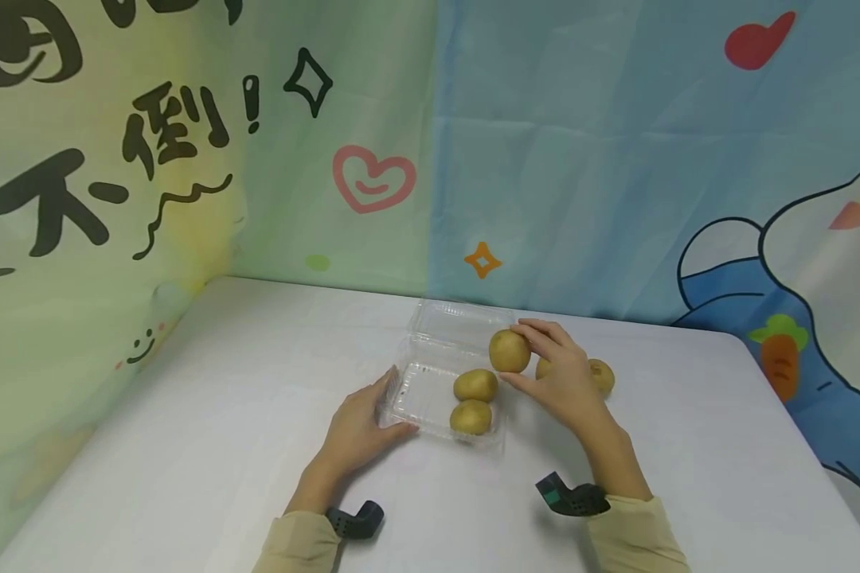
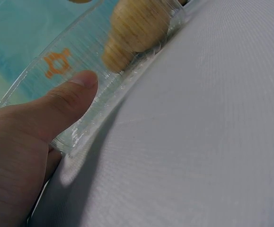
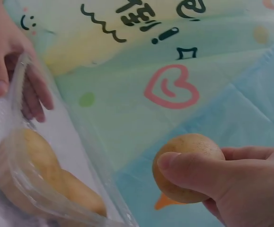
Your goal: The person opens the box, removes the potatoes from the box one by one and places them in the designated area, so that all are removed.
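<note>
My right hand (image 1: 569, 386) pinches a round yellow-brown potato (image 1: 509, 350) between thumb and fingers, raised above the right side of an open clear plastic box (image 1: 421, 395). In the right wrist view, the thumb lies across the near face of this potato (image 3: 191, 142). Two more potatoes, one (image 1: 475, 385) behind the other (image 1: 471, 417), sit in the box's right half. My left hand (image 1: 358, 430) grips the box's left end, the thumb at its front wall and the fingers around the left side. In the left wrist view, that thumb presses the ribbed wall (image 2: 87, 49).
The box's hinged lid (image 1: 462, 322) lies folded back toward the rear edge of the white table (image 1: 208, 446). Loose potatoes (image 1: 602, 376) rest on the table behind my right hand, partly hidden by it. A printed cloth (image 1: 580, 175) hangs behind the table.
</note>
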`<act>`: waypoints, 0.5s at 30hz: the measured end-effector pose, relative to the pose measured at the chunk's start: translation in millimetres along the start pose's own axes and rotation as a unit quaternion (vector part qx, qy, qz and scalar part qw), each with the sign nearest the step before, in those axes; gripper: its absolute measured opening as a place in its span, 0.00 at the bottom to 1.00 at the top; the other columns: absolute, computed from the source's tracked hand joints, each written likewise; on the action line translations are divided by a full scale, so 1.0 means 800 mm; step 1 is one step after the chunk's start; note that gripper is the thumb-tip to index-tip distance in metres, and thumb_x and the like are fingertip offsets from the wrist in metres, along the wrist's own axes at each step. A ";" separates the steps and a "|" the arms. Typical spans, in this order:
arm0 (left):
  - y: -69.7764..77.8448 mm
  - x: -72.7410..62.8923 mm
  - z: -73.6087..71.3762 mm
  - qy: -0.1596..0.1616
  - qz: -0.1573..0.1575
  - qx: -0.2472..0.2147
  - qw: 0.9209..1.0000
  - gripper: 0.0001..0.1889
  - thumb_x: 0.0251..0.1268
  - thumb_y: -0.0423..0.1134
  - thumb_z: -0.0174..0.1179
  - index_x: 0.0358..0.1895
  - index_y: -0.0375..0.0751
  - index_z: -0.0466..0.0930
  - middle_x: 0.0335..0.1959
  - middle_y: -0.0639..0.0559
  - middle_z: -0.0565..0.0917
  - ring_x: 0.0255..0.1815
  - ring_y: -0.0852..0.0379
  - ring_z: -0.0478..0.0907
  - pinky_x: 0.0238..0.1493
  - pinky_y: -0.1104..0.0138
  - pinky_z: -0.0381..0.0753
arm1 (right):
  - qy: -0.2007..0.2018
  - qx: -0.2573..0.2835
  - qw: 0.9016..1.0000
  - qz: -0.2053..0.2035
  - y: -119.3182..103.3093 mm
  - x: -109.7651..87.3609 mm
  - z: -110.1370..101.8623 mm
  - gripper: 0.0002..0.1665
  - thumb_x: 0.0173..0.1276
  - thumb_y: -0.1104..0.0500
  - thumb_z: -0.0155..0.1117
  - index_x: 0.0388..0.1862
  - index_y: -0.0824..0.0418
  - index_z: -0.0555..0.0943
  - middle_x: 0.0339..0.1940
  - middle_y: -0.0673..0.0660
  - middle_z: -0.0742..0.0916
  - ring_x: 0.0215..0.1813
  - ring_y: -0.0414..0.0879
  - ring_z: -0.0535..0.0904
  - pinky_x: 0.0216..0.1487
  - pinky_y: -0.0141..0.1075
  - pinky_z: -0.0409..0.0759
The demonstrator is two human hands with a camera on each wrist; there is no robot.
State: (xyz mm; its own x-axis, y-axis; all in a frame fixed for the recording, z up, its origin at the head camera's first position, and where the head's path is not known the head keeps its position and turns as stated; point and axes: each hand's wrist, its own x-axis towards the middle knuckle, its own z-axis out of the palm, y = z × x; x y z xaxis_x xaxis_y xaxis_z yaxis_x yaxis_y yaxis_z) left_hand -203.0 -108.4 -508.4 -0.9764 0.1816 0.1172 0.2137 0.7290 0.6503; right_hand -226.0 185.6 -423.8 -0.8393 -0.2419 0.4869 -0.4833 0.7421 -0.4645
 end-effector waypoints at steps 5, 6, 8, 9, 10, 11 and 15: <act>0.002 -0.001 -0.002 -0.002 -0.002 -0.005 1.000 0.49 0.46 0.62 0.69 0.72 0.47 0.59 0.67 0.43 0.72 0.67 0.43 0.69 0.68 0.51 0.68 | -0.019 0.008 0.999 0.032 0.005 -0.001 -0.011 0.38 0.48 0.58 0.79 0.60 0.58 0.76 0.59 0.58 0.80 0.58 0.55 0.77 0.54 0.51 0.80; 0.002 -0.001 -0.002 -0.003 -0.003 -0.006 1.000 0.49 0.46 0.62 0.68 0.72 0.47 0.59 0.67 0.43 0.72 0.67 0.43 0.69 0.68 0.51 0.68 | -0.020 0.011 0.999 0.038 0.005 -0.001 -0.013 0.37 0.48 0.59 0.78 0.60 0.58 0.76 0.58 0.58 0.80 0.57 0.55 0.77 0.54 0.52 0.80; 0.002 -0.001 -0.003 -0.004 -0.002 -0.006 1.000 0.49 0.46 0.62 0.68 0.72 0.47 0.60 0.67 0.43 0.72 0.67 0.43 0.69 0.68 0.51 0.68 | -0.018 0.013 0.999 0.049 0.006 -0.002 -0.017 0.36 0.49 0.60 0.78 0.59 0.58 0.76 0.57 0.58 0.79 0.56 0.55 0.77 0.52 0.52 0.81; 0.003 -0.001 -0.003 -0.004 -0.002 -0.005 1.000 0.49 0.46 0.62 0.68 0.72 0.47 0.60 0.67 0.43 0.72 0.67 0.43 0.69 0.68 0.51 0.68 | -0.016 0.016 0.998 0.052 0.007 -0.001 -0.018 0.36 0.49 0.61 0.77 0.59 0.58 0.76 0.56 0.58 0.79 0.56 0.55 0.77 0.52 0.52 0.81; 0.003 -0.001 -0.003 -0.004 -0.001 -0.004 1.000 0.49 0.47 0.61 0.68 0.72 0.47 0.60 0.67 0.43 0.72 0.67 0.43 0.69 0.68 0.52 0.68 | -0.014 0.023 0.998 0.056 0.008 -0.001 -0.020 0.36 0.49 0.62 0.77 0.59 0.59 0.76 0.57 0.58 0.78 0.57 0.56 0.76 0.52 0.52 0.81; 0.003 -0.001 -0.003 -0.004 -0.001 -0.004 1.000 0.49 0.47 0.61 0.69 0.72 0.47 0.60 0.67 0.43 0.72 0.67 0.43 0.69 0.68 0.52 0.68 | -0.014 0.027 0.998 0.060 0.009 -0.001 -0.022 0.36 0.50 0.63 0.77 0.60 0.59 0.76 0.57 0.58 0.77 0.57 0.56 0.76 0.53 0.52 0.81; 0.003 -0.001 -0.003 -0.002 -0.001 -0.003 1.000 0.48 0.47 0.60 0.69 0.72 0.46 0.60 0.66 0.43 0.72 0.67 0.43 0.70 0.68 0.52 0.68 | -0.014 0.039 0.997 0.066 0.015 -0.002 -0.028 0.39 0.50 0.66 0.76 0.64 0.64 0.73 0.58 0.61 0.75 0.60 0.57 0.74 0.54 0.51 0.80</act>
State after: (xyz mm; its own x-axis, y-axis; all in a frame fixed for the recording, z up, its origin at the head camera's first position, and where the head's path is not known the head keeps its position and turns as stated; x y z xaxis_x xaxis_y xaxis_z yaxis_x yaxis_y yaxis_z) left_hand -202.1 -108.0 -505.2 -0.9767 0.1830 0.1124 0.2112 0.7251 0.6555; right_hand -225.2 208.7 -413.7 -0.9032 -0.1637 0.3967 -0.3850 0.7174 -0.5806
